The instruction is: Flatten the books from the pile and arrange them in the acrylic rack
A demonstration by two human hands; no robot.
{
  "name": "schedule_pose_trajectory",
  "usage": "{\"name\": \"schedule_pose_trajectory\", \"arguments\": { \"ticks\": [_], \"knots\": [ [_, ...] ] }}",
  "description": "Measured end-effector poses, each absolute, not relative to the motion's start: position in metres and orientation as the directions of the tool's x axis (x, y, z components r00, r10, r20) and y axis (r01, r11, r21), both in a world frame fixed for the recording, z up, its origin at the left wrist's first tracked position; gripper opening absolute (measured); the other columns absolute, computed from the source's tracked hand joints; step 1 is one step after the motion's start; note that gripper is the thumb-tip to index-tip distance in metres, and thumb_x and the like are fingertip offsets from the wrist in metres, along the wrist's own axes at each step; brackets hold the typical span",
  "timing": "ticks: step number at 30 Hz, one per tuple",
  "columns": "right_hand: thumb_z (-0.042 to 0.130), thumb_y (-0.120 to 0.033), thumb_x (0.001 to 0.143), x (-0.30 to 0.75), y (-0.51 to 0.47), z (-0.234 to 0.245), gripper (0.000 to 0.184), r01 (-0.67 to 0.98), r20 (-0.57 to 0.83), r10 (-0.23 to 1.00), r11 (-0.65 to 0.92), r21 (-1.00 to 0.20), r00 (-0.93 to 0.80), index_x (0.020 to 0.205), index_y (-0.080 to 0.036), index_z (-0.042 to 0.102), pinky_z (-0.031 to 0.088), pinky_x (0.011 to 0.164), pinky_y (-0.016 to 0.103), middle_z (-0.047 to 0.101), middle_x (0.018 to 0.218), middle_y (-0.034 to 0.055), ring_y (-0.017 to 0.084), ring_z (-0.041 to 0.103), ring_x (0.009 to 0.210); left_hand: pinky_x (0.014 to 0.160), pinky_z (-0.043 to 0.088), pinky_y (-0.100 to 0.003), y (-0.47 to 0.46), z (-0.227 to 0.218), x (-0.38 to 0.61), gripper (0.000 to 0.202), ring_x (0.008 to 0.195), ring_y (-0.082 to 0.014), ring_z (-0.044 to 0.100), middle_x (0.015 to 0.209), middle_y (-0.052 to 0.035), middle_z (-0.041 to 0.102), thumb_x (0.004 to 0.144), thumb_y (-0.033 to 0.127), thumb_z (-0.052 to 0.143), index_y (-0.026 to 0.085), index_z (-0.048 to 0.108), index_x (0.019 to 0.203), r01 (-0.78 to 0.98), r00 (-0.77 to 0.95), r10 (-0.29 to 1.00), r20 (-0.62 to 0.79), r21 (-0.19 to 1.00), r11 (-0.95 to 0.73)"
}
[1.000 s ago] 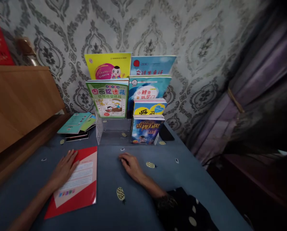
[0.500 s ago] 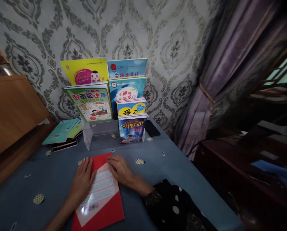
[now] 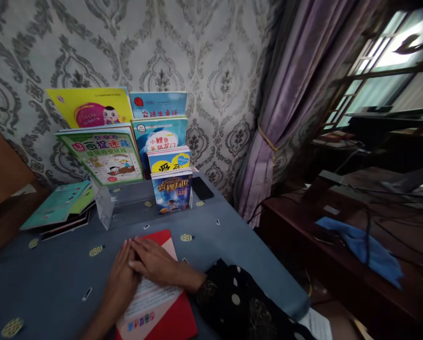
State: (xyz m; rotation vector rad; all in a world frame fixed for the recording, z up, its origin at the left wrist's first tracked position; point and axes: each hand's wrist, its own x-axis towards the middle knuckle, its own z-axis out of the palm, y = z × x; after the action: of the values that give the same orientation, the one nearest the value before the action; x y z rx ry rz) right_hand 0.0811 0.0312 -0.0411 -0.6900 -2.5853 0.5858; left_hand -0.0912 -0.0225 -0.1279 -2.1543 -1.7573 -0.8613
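Note:
A red book [image 3: 178,314] with a pale printed panel lies flat on the table, its upper part partly hidden under my hands. On its upper left side rests my left hand [image 3: 122,271], fingers stretched out and lying flat. My right hand [image 3: 155,262] lies across the book's top, its fingertips touching or overlapping the fingers of my left hand. Neither hand grips anything. Beyond them, a clear stand [image 3: 103,208] bears several books, among them a green picture book [image 3: 108,158], a yellow book [image 3: 91,106] and a small blue book [image 3: 172,193].
Teal booklets [image 3: 57,205] lie stacked at the left beside a brown wooden panel [image 3: 2,165]. A black phone [image 3: 201,189] lies right of the stand. To the right are a purple curtain [image 3: 268,113] and a dark red desk [image 3: 289,226] with a blue cloth [image 3: 363,250] and cables.
My right hand has moved left across the book to meet my left hand. The camera has turned right, bringing more of the desk and window into view.

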Motion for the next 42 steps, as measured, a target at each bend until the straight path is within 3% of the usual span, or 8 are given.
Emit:
{"name": "schedule_pose_trajectory", "arguments": {
  "ticks": [5, 9, 22, 26, 36, 42],
  "knots": [
    [0.05, -0.038, 0.099, 0.091, 0.037, -0.052, 0.058, 0.427, 0.257, 0.549, 0.808, -0.406, -0.795, 0.143, -0.002, 0.041, 0.029, 0.119, 0.043, 0.043, 0.149, 0.0224, 0.027, 0.032, 0.144, 0.11, 0.039, -0.055, -0.026, -0.111, -0.086, 0.053, 0.138, -0.0332, 0.043, 0.145, -0.0236, 0.048, 0.093, 0.021, 0.032, 0.004, 0.044, 0.142, 0.97, 0.086, 0.881, 0.466, 0.164, -0.181],
    [0.05, -0.039, 0.098, 0.109, 0.042, -0.061, 0.059, 0.477, 0.249, 0.583, 0.794, -0.378, -0.774, 0.144, -0.003, 0.04, 0.03, 0.118, 0.046, 0.04, 0.151, 0.0233, 0.028, 0.031, 0.145, 0.111, 0.038, -0.052, -0.026, -0.101, -0.079, 0.051, 0.138, -0.0309, 0.043, 0.145, -0.0226, 0.049, 0.097, 0.025, 0.029, 0.004, 0.049, 0.138, 0.982, 0.059, 0.902, 0.427, 0.138, -0.129],
    [0.046, -0.026, 0.097, 0.131, 0.052, -0.068, 0.05, 0.59, 0.245, 0.709, 0.694, -0.412, -0.662, 0.144, -0.011, 0.043, 0.026, 0.118, 0.054, 0.043, 0.15, 0.0192, 0.028, 0.034, 0.143, 0.112, 0.035, -0.053, -0.032, -0.083, -0.07, 0.051, 0.14, -0.0309, 0.039, 0.147, -0.0213, 0.046, 0.099, 0.032, 0.03, 0.007, 0.046, 0.141, 0.992, 0.068, 0.923, 0.378, 0.069, -0.101],
    [0.045, -0.024, 0.096, 0.134, 0.056, -0.066, 0.048, 0.593, 0.219, 0.713, 0.684, -0.425, -0.666, 0.142, -0.007, 0.046, 0.027, 0.118, 0.051, 0.045, 0.149, 0.0194, 0.026, 0.036, 0.143, 0.114, 0.032, -0.052, -0.031, -0.078, -0.07, 0.054, 0.141, -0.0315, 0.038, 0.148, -0.0226, 0.044, 0.1, 0.037, 0.03, 0.004, 0.046, 0.141, 0.993, 0.095, 0.944, 0.316, 0.034, -0.111],
    [0.045, -0.023, 0.096, 0.138, 0.062, -0.072, 0.046, 0.528, 0.282, 0.688, 0.707, -0.471, -0.669, 0.141, -0.015, 0.048, 0.03, 0.117, 0.05, 0.048, 0.148, 0.0146, 0.023, 0.038, 0.141, 0.118, 0.026, -0.047, -0.018, -0.065, -0.081, 0.06, 0.146, -0.0249, 0.028, 0.155, -0.0153, 0.037, 0.102, 0.048, 0.025, 0.011, 0.034, 0.15, 0.947, 0.306, 0.935, 0.179, 0.04, -0.317],
    [0.045, -0.022, 0.094, 0.137, 0.062, -0.073, 0.045, 0.542, 0.277, 0.694, 0.703, -0.46, -0.665, 0.138, -0.012, 0.051, 0.031, 0.116, 0.052, 0.052, 0.144, 0.0176, 0.025, 0.041, 0.14, 0.119, 0.024, -0.045, -0.008, -0.052, -0.087, 0.063, 0.148, -0.0239, 0.022, 0.159, -0.0114, 0.026, 0.103, 0.051, 0.024, 0.015, 0.024, 0.154, 0.897, 0.426, 0.903, 0.06, 0.099, -0.43]
  ]
}}
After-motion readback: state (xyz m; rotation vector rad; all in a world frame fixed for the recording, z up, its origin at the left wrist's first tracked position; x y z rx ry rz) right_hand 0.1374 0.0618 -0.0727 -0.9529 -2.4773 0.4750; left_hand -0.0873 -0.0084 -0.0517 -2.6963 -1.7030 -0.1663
